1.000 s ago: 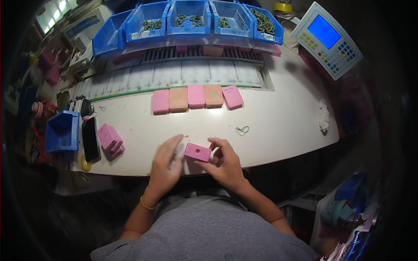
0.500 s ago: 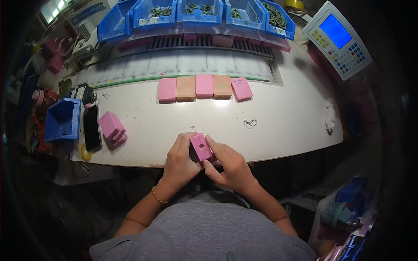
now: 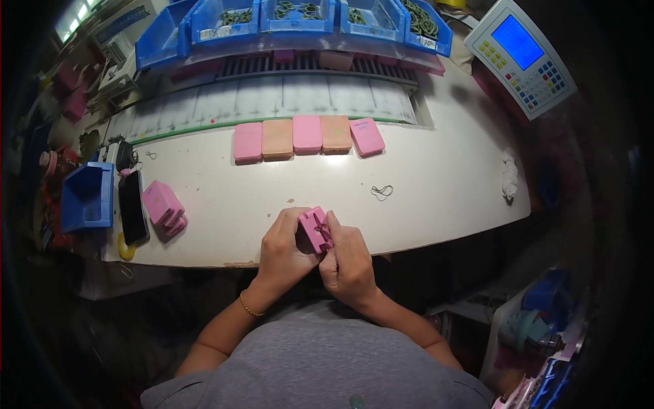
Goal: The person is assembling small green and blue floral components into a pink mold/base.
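Observation:
A pink rubber mold (image 3: pixel 313 230), block-shaped with a hole and notches in its upper face, is held just over the table's near edge. My left hand (image 3: pixel 283 249) is closed around its left side, with a beaded bracelet at the wrist. Along the right side, my right hand (image 3: pixel 349 262) grips it between thumb and fingers. The mold's right part looks split and spread apart at a notch. Its underside is hidden by my hands. Beyond, pink and orange blocks (image 3: pixel 307 134) of similar size lie in a row.
More pink molds (image 3: pixel 163 204) are stacked at left, beside a phone (image 3: pixel 133 208) and a blue bin (image 3: pixel 88 198). A looped thin cord (image 3: pixel 382 193) lies on the table (image 3: pixel 436 184). Blue bins (image 3: pixel 296 17) with green pieces line the back; a keypad device (image 3: pixel 521 58) stands back right.
The mold's upper face has gone from nearly closed to parted at the right. My right fingers have drawn together on its right side. The whole view has shifted slightly.

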